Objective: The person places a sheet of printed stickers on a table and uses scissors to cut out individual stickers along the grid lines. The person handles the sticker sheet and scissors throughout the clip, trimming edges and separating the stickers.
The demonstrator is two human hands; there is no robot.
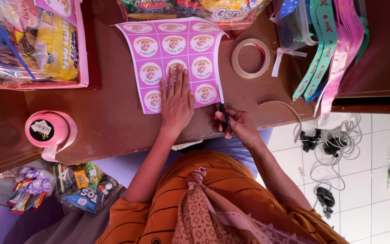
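**Head view: sticker sheet pinned flat, scissors at its right edge**

I see the pink paper sheet of round printed stickers (172, 54) lying on the brown wooden counter (109, 122), upper centre of the frame, its far edge curling up toward the wrapped snack parcels. My left hand (176, 101) lies flat and fully spread on the sheet's lower middle, fingers straight, gripping nothing, only pressing. My right hand (238, 125), centre right, is closed around the handles of the black-handled scissors (223, 113), whose blades sit at the sheet's lower right corner; how far the blades gape I cannot tell.

Risks, as I judge them: the sheet is held at one spot only, so the loose, curled far end could swing and pull a cut into a printed circle. The left fingertips lie near the blade line and could be nicked if the sheet slips.

A clear roll of adhesive tape (250, 58) rests just right of the sheet. A pink ribbon spool (49, 129) sits at centre left, well apart.
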